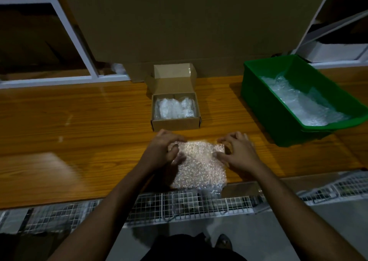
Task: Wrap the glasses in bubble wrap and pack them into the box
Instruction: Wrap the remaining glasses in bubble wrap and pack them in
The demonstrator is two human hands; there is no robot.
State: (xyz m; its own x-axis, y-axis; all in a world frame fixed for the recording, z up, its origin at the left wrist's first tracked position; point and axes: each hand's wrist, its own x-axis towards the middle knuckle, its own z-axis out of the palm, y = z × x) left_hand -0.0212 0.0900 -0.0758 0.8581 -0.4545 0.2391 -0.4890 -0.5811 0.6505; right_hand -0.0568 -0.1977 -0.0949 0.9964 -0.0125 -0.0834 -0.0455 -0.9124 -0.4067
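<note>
A sheet of bubble wrap lies on the wooden table at its near edge and hangs a little over it. My left hand grips the sheet's far left part with curled fingers. My right hand holds the far right end, fingers curled round it. A glass inside the wrap cannot be made out clearly. Just beyond my hands stands a small open cardboard box, lid up, with wrapped glasses inside.
A green plastic bin with more bubble wrap stands at the right. A large cardboard sheet leans behind the box. White shelf frames flank it. A wire mesh basket hangs below the table's near edge.
</note>
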